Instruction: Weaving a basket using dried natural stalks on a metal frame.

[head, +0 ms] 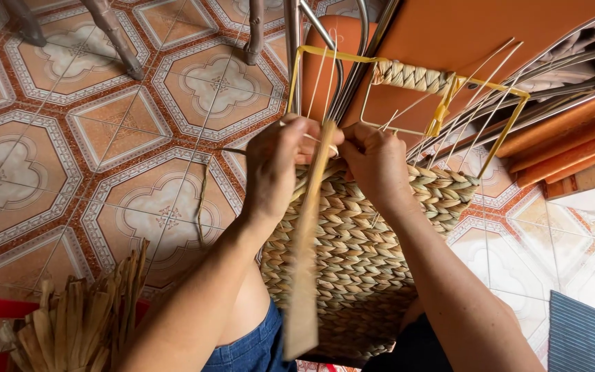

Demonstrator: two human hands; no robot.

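Flat strip nearest; L hand & R hand grips pinched shut on it atop woven basket.

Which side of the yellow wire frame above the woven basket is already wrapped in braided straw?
The top bar of the yellow wire frame, farthest from the hands: braided straw wraps its middle. The left and right side wires are bare.

Soft, even daylight lit the scene warmly; shadows were faint. Focus was sharp at centre, with wide-angle bending toward the edges and slight glare at right.
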